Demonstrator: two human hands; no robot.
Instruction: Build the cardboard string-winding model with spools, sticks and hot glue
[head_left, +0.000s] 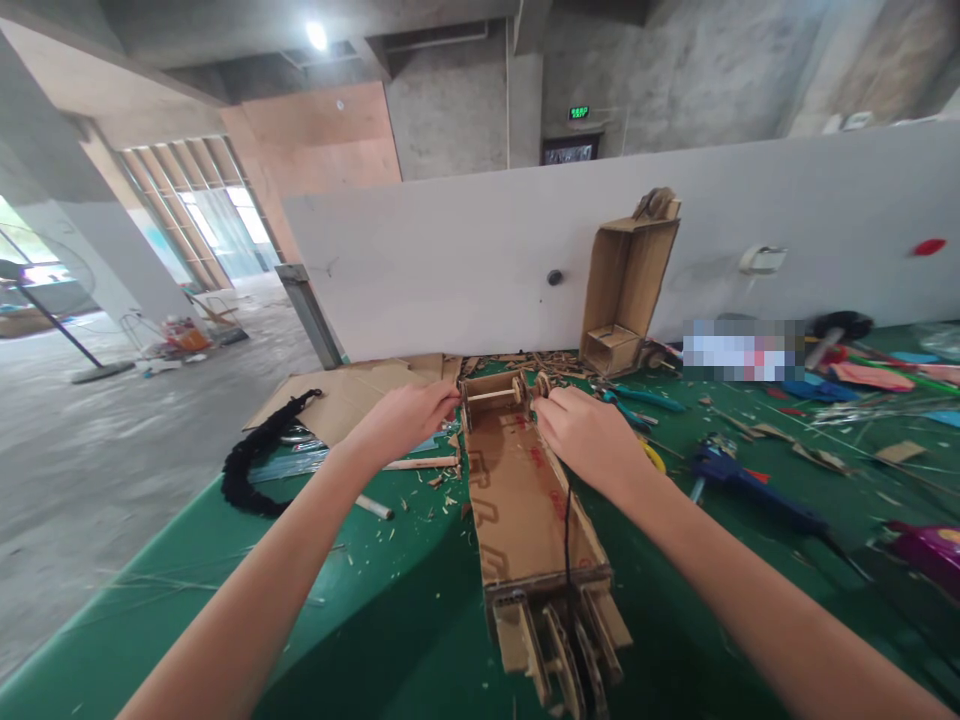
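Observation:
A cardboard model shaped like a long open tray [517, 500] lies lengthwise before me on the green table. Across its far end runs a thin wooden stick [493, 396]. At the stick's left end, my left hand [412, 415] has its fingers closed on what looks like a small cardboard wheel, mostly hidden. My right hand [581, 425] pinches a small round cardboard wheel [542, 383] at the far right corner. A black cord [568, 530] trails along the model's right side, down to several upright cardboard strips [559, 650] at its near end.
A second cardboard box [634, 280] with wheels stands against the white partition [450, 270]. On the right lie a blue glue gun [750, 485], teal-handled pliers [637, 400] and scraps. A black fuzzy strip [251, 465] and flat cardboard [360, 395] lie on the left.

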